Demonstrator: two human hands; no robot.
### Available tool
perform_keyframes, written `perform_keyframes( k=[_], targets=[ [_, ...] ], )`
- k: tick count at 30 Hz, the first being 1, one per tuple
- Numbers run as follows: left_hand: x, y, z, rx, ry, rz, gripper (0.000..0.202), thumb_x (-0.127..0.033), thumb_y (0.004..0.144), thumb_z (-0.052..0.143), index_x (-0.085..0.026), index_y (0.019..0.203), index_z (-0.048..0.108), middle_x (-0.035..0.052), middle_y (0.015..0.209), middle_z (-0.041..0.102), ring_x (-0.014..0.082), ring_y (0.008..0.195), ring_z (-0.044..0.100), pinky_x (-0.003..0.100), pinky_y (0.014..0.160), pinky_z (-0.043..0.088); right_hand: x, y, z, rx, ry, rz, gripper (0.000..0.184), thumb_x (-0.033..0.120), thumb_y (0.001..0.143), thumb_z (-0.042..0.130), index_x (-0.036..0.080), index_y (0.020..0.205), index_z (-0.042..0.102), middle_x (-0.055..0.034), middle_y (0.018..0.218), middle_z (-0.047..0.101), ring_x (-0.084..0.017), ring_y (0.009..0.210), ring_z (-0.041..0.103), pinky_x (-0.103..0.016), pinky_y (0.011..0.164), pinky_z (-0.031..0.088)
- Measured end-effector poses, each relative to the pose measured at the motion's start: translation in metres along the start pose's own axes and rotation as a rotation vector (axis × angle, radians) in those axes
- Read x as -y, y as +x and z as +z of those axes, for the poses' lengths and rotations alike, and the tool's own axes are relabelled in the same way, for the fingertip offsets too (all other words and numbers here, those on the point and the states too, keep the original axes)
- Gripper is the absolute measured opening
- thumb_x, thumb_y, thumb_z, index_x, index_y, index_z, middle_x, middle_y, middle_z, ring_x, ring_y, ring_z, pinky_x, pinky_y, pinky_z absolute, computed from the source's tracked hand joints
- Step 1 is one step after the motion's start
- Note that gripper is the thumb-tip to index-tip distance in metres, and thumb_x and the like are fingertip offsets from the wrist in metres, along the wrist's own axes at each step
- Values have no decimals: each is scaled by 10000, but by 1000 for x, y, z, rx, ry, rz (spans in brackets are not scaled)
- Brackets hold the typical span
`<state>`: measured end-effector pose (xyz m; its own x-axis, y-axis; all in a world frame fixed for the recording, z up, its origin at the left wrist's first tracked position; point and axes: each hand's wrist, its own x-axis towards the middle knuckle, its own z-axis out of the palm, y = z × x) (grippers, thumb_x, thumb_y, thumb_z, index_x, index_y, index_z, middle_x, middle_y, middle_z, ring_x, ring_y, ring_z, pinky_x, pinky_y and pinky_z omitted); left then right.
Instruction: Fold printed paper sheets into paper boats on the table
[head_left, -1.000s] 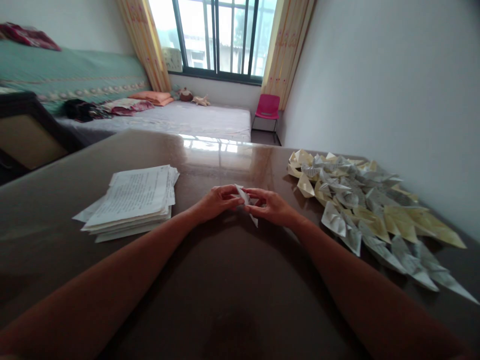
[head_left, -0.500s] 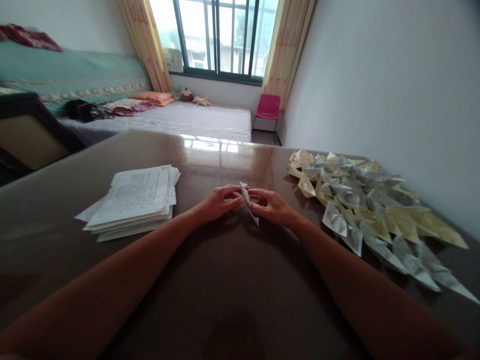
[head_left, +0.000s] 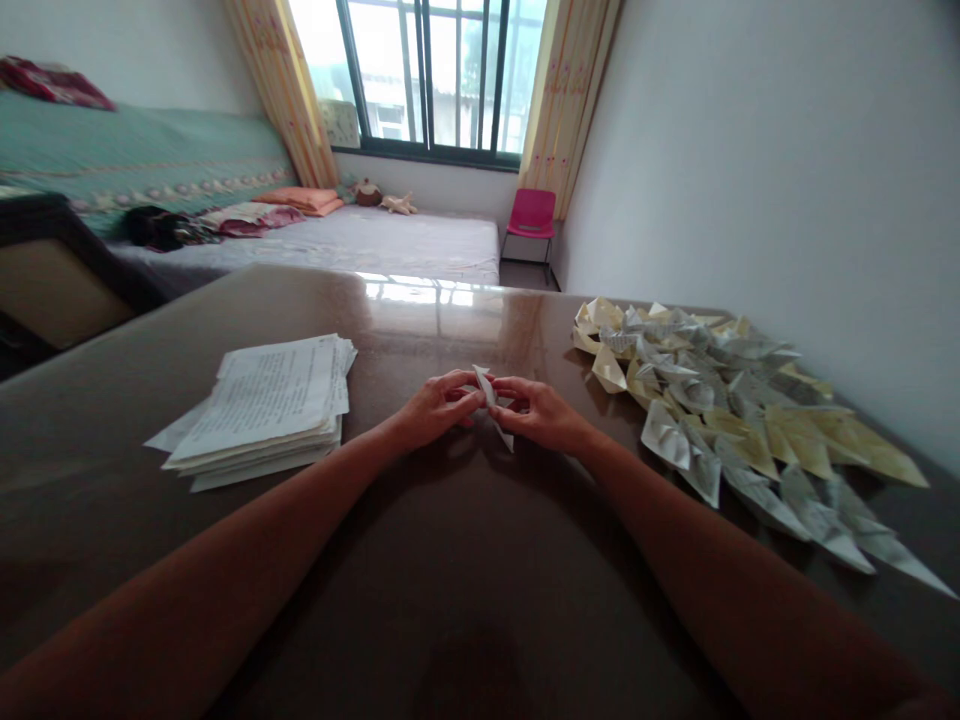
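A small piece of folded paper (head_left: 496,421), narrow and pointed at its ends, is held above the middle of the brown table (head_left: 420,560). My left hand (head_left: 441,408) pinches it from the left side with thumb and fingers. From the right, my right hand (head_left: 538,413) grips the same paper, its fingers curled. The fingers cover part of the paper, so its full shape is hidden. To the left lies a stack of printed sheets (head_left: 262,395). A spread of folded paper boats (head_left: 697,385), white and yellowish, covers the table's right side.
Beyond the table's far edge is a bed (head_left: 405,240) with orange pillows (head_left: 304,199) and soft toys. A pink chair (head_left: 531,214) stands by the window (head_left: 427,80). At the far left is a dark wooden piece of furniture (head_left: 60,270). A white wall (head_left: 750,150) rises on the right.
The whole view has shifted slightly, so things sit a little further left. Both hands keep their hold on the folded paper, with hardly any change in their pose.
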<state>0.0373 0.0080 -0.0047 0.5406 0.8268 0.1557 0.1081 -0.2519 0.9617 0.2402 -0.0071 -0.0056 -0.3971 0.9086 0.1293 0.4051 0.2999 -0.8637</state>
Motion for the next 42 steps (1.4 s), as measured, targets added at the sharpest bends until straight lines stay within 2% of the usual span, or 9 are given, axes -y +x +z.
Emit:
perform_keyframes(
  k=[6, 11, 16, 19, 23, 28, 32, 37, 42],
  targets=[
    [0, -1, 2, -10, 23, 10, 336, -370, 822, 572, -155, 1076, 620, 77, 1104, 626, 195, 892, 635, 234, 624, 545, 5, -1, 1, -8, -85, -12, 485, 335, 804, 630, 190, 1264, 586, -78, 1101, 686, -155, 774, 664, -270, 706, 527],
    [-2, -3, 13, -179, 281, 58, 222, -214, 814, 481, -144, 974, 618, 38, 865, 620, 139, 715, 593, 247, 630, 522, 19, -8, 8, -70, -349, -60, 519, 276, 823, 562, 189, 1333, 518, -65, 952, 720, -167, 710, 662, -273, 697, 506],
    [-9, -9, 26, -270, 588, 165, 316, -169, 847, 426, -199, 1107, 603, 53, 1064, 615, 176, 907, 602, 292, 801, 489, 19, -11, 19, -200, -614, -187, 599, 180, 767, 535, 85, 1352, 449, -184, 1337, 537, -271, 1123, 581, -357, 947, 448],
    [-14, -11, 35, -275, 682, 142, 301, -199, 862, 443, -232, 1132, 574, 46, 1095, 605, 178, 887, 606, 285, 752, 481, 15, -9, 21, -203, -597, -144, 524, 165, 810, 484, 94, 1328, 454, -176, 1286, 579, -264, 1144, 571, -365, 960, 439],
    [-11, -10, 39, -336, 600, 56, 282, -251, 835, 519, -229, 1114, 492, 34, 1012, 624, 175, 811, 605, 284, 685, 466, 16, -8, 21, -215, -489, -165, 425, 139, 848, 428, 160, 1269, 487, -108, 1150, 656, -229, 1051, 614, -333, 919, 450],
    [-1, -5, 31, -317, 558, 69, 233, -201, 756, 577, -219, 966, 478, -4, 849, 600, 149, 718, 568, 268, 655, 434, 11, -7, 22, -253, -444, -233, 467, 90, 755, 486, 171, 1214, 501, -111, 1194, 592, -212, 995, 592, -321, 894, 456],
    [6, -2, 24, -318, 601, 54, 225, -212, 723, 601, -221, 912, 480, -23, 772, 564, 143, 685, 538, 266, 647, 410, 0, -3, 17, -291, -423, -217, 356, 73, 709, 517, 168, 1051, 537, -77, 1021, 572, -163, 797, 568, -279, 754, 465],
    [11, -1, 15, -220, 759, 50, 199, -125, 669, 546, -221, 840, 507, -6, 795, 563, 162, 720, 534, 282, 663, 400, -11, -2, 4, -122, -494, -211, 240, 60, 710, 513, 197, 901, 562, -24, 900, 577, -157, 826, 539, -265, 767, 435],
    [-1, -6, 3, -18, 998, 109, 142, -191, 730, 549, -241, 859, 576, 18, 924, 597, 198, 850, 562, 284, 673, 404, -14, -5, -13, 10, -544, -254, 244, 104, 760, 553, 220, 951, 651, -22, 960, 587, -134, 828, 545, -247, 768, 425]
  ],
)
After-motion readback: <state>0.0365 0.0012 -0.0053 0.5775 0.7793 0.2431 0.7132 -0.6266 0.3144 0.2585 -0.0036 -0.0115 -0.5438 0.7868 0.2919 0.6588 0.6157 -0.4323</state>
